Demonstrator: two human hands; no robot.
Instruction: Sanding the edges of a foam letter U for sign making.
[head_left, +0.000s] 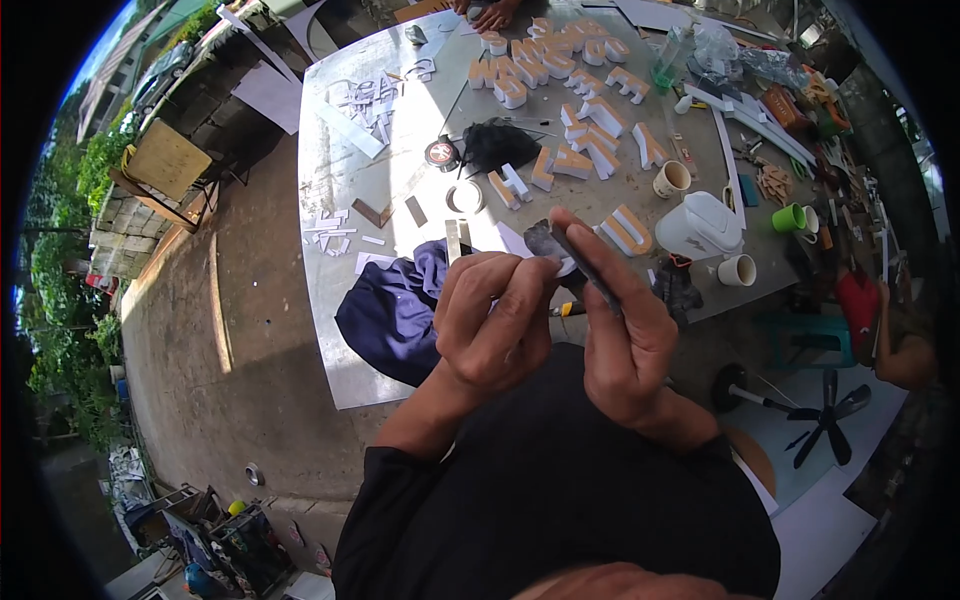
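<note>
My left hand (495, 311) pinches a small white piece (567, 265), mostly hidden by its fingertips. In my right hand (626, 322) is a dark grey flat strip (589, 270), held along the fingers and touching or very near the white piece. A dark, rough sheet (540, 237) that looks like sandpaper shows just beyond the fingertips; whether it joins the strip I cannot tell. Under my left hand lies a dark blue cloth (382, 319). Beyond my right hand sits a white letter U with a tan face (627, 231).
Several tan-faced white letters (574, 161) cover the metal-topped table (322, 172). A white lidded pitcher (697, 225), a cup (672, 178) and another cup (736, 270) stand at right. Another person's hands (491, 15) are at the far edge. A fan (825, 416) stands at lower right.
</note>
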